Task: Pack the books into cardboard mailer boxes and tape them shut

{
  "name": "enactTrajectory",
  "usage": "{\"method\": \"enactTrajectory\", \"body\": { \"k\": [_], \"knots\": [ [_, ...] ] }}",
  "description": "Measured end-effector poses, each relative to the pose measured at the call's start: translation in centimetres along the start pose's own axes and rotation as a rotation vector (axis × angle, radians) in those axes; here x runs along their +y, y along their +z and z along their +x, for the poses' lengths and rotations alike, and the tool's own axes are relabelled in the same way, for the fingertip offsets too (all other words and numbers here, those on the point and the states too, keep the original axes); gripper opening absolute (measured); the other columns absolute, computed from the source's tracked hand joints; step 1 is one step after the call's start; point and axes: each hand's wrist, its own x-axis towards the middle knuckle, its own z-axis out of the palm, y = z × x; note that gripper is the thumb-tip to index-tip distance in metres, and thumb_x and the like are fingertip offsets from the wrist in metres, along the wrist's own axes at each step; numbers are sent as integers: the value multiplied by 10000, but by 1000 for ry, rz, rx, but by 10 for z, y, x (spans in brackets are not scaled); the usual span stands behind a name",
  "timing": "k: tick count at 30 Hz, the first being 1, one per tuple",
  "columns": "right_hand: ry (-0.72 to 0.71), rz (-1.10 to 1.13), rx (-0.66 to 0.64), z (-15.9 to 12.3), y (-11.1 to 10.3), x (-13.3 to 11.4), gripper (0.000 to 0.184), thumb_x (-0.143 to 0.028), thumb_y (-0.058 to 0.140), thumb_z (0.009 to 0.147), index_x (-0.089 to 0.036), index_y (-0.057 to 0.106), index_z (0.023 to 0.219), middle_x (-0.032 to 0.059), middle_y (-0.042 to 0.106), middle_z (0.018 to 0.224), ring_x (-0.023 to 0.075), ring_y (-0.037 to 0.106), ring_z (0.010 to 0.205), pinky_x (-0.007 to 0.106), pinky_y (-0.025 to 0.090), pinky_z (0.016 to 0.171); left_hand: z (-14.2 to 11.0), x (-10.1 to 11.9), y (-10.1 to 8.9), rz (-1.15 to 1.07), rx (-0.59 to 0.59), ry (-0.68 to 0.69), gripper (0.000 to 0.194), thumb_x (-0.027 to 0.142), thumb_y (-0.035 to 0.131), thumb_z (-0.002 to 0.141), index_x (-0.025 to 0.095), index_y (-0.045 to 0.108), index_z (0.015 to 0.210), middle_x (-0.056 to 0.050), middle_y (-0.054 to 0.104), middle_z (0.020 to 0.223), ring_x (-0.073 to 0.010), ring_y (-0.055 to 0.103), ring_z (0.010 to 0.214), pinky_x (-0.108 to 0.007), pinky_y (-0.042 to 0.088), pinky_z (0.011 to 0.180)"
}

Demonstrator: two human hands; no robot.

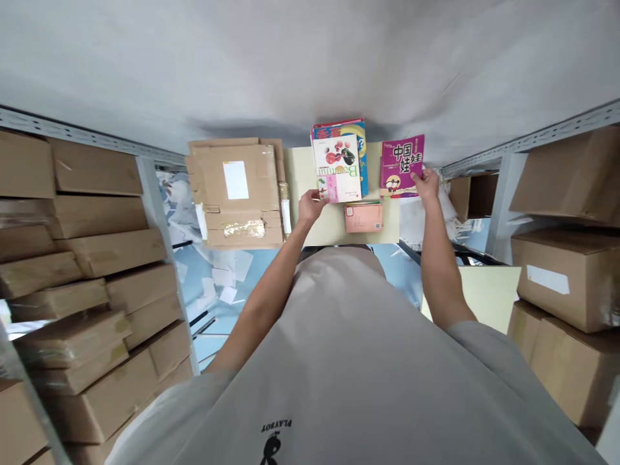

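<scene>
My left hand (310, 206) grips the near corner of a white book (336, 166) with red fruit on its cover, which lies on a stack of colourful books (362, 143) on a pale yellow table (299, 169). My right hand (426, 184) holds the near right corner of a magenta book (401, 164) with Chinese characters, next to the stack. A small pink booklet (363, 217) lies on the table between my hands. Both hands have their fingers closed on the books.
A taped cardboard box (236, 190) with a white label sits left of the table. Metal shelves packed with cardboard boxes (87, 271) line the left and right (566, 226) sides. Loose white papers (223, 271) litter the blue floor.
</scene>
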Motion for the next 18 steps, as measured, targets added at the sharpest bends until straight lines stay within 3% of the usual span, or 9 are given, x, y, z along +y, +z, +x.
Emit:
{"method": "enactTrajectory", "body": {
  "k": [3,6,9,11,14,18],
  "knots": [
    [14,141,84,-16,-21,-18,619,-847,749,1014,-232,694,1056,153,837,1067,310,854,1012,596,708,1029,1,-4,-3,-19,-22,60,445,198,868,946,152,795,1383,-191,834,1402,-326,831,1152,-442,658,1062],
    [-102,284,132,-43,-34,-53,705,-956,661,1018,-263,687,1144,148,834,1167,343,875,1117,643,711,1058,-3,-8,-15,-109,-93,169,461,271,857,1009,159,769,1448,-218,794,1515,-350,828,1261,-465,665,1111],
    [-158,360,36,-73,-18,-103,752,-970,597,1052,-271,715,1303,178,834,1316,364,870,1231,643,716,1061,-11,-14,-36,-260,-185,274,410,379,781,1105,172,776,1459,-198,828,1460,-327,850,1253,-457,679,1107],
    [-152,423,-74,-92,15,-138,765,-962,624,1050,-287,716,1399,188,825,1408,375,852,1301,634,719,1079,-17,-21,-56,-331,-201,331,404,418,719,1148,184,786,1470,-182,834,1466,-309,853,1262,-443,680,1110],
    [-104,565,-234,-116,90,-185,814,-968,724,991,-295,706,1448,171,825,1453,389,820,1381,636,705,1165,-21,-46,-95,-342,-139,376,369,376,668,1158,172,825,1423,-169,842,1478,-317,824,1351,-441,657,1178],
    [-5,654,-425,-140,197,-223,894,-985,790,926,-273,695,1459,180,798,1536,397,756,1496,608,657,1275,-13,-99,-152,-192,-3,269,369,261,589,1136,152,851,1371,-169,847,1467,-325,794,1408,-443,645,1218]
  ]
}}
